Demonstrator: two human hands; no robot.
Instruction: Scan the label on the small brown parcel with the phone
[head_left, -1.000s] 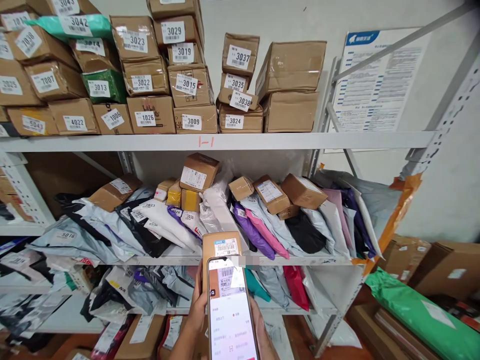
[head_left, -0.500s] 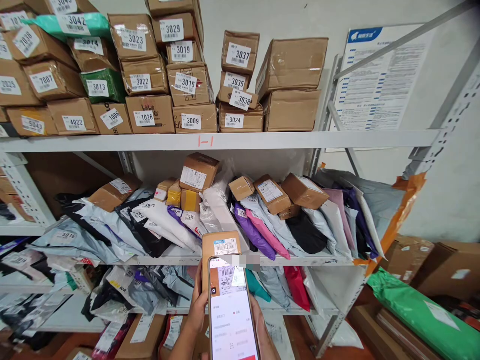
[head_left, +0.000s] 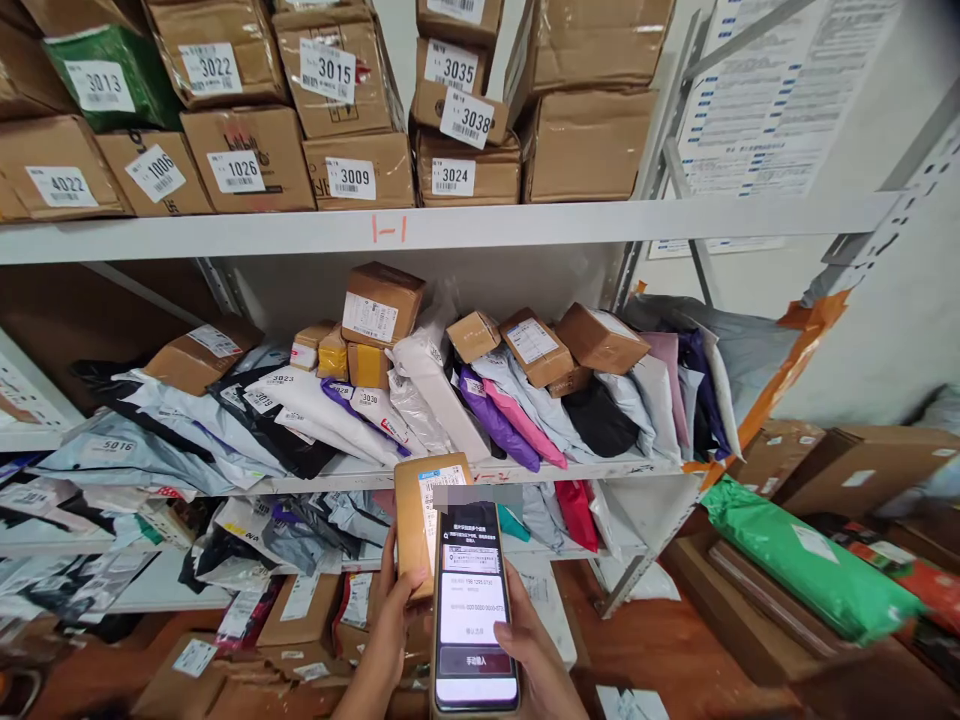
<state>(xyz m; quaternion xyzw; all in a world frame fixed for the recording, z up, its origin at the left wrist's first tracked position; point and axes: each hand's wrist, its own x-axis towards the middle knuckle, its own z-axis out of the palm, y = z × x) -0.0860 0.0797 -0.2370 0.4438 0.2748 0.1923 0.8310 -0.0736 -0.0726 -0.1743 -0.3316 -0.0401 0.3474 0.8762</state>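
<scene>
My left hand (head_left: pixel 391 620) is closed on a small brown cardboard box (head_left: pixel 411 520), its thumb on the front face. A white shipping label (head_left: pixel 429 500) with a barcode shows on the box, partly covered by the phone. In my right hand (head_left: pixel 531 640) is a smartphone (head_left: pixel 474 610), held upright in front of the box's right side. The right thumb rests on the right edge of the lit screen, which shows a dark page with white panels and numbers. Both hands are in front of the middle shelf edge.
The upper shelf (head_left: pixel 465 225) bears stacked numbered cartons. Bagged parcels and small boxes crowd the middle shelf (head_left: pixel 300 484). Floor cartons (head_left: pixel 300 615) lie below. A green wrapped parcel (head_left: pixel 810 560) lies at right, near a metal post with orange tape (head_left: pixel 772 370).
The view has tipped downward. The phone has shifted right against the box, baring more of its label. Its screen went from a white form to a dark page, and my right thumb now lies on it.
</scene>
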